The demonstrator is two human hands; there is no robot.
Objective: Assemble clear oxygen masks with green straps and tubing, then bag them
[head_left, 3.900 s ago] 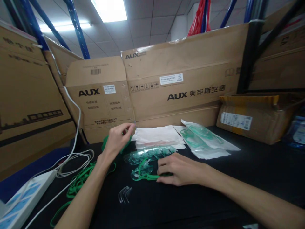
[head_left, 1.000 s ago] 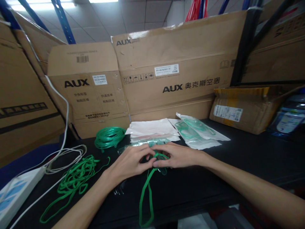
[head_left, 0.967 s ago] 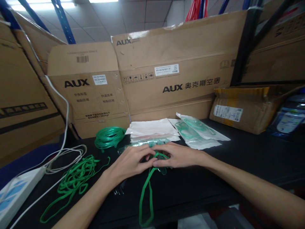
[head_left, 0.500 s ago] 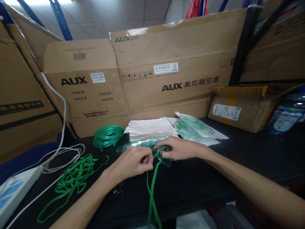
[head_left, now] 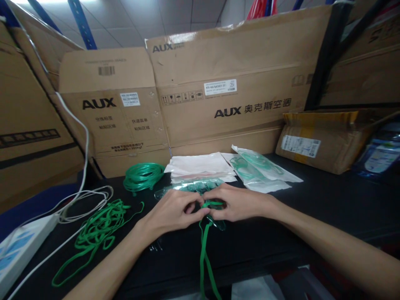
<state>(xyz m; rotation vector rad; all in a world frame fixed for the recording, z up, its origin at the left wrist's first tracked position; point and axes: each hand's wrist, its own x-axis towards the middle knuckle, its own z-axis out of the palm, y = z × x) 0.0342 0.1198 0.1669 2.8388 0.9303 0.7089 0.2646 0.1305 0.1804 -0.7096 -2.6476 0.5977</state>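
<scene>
Both hands meet at the middle of the black table [head_left: 312, 208]. My left hand [head_left: 171, 212] pinches a green elastic strap [head_left: 204, 254] that hangs down over the table's front edge. My right hand [head_left: 239, 203] is closed on a clear plastic mask [head_left: 217, 224] where the strap joins it. Just behind the hands lies a row of more clear masks [head_left: 187, 187]. Fingertips of both hands touch at the strap.
A coil of green tubing [head_left: 142, 176] lies behind my left hand, a heap of green straps [head_left: 96, 231] to the left, white cables [head_left: 81, 200] and a power strip [head_left: 18, 250] farther left. Flat plastic bags [head_left: 200, 166], bagged masks [head_left: 259, 168] and cardboard boxes [head_left: 218, 83] stand behind.
Earlier my left hand reached to the tubing coil, then came back to the mask. Over the last second both hands work the strap at the mask, and the strap hangs lower over the edge.
</scene>
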